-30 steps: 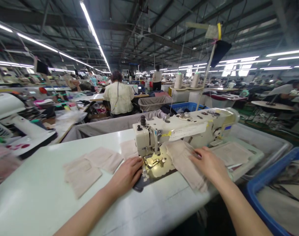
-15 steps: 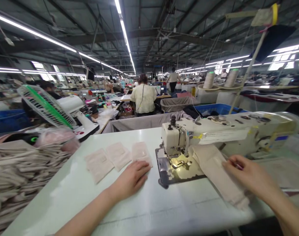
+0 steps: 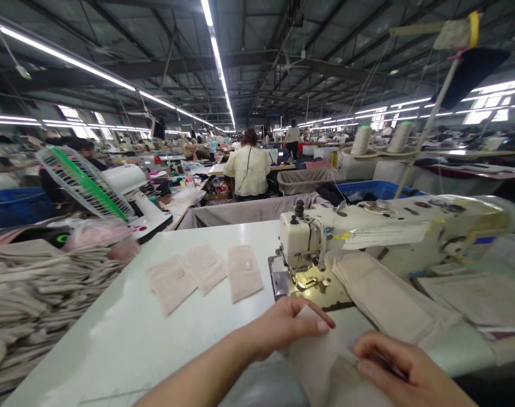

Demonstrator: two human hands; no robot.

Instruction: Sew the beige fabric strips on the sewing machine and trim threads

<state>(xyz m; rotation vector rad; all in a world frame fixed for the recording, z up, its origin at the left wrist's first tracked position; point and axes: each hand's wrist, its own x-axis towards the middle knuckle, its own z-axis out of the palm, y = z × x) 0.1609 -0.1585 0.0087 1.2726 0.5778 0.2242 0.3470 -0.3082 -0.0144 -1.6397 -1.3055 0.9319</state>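
Head view is showing both hands drawn back from where they were lying half a second ago. The left hand (image 3: 289, 328) was resting flat on a cloth piece left of the cream-coloured industrial sewing machine (image 3: 367, 226), and the right hand (image 3: 395, 370) was on the folded beige cloth stack (image 3: 384, 297) under the machine's arm. Now both are meeting in front of the machine, at the near edge of the white desk (image 3: 125, 345), over a thin pale beige fabric piece (image 3: 325, 370).

The left hand is pinching that piece, thumb on top and fingers curled beneath its upper edge. The right hand is lying on the piece's right side with its fingers bent close together; whether it is gripping or only pressing cannot be told.

Left of the machine, three pale pink rectangular cloth pieces (image 3: 205, 270) are lying in a row, untouched, the nearest just beside the needle plate. The beige stack is likewise lying free of the hands. Further left of the machine, a tall heap of grey-beige folded cloth (image 3: 37, 299) and a white-and-green fan (image 3: 85, 186) are standing.

Judging by this, the pink piece is being left set aside, and the work is passing to the beige piece, which is not yet lying under the needle.
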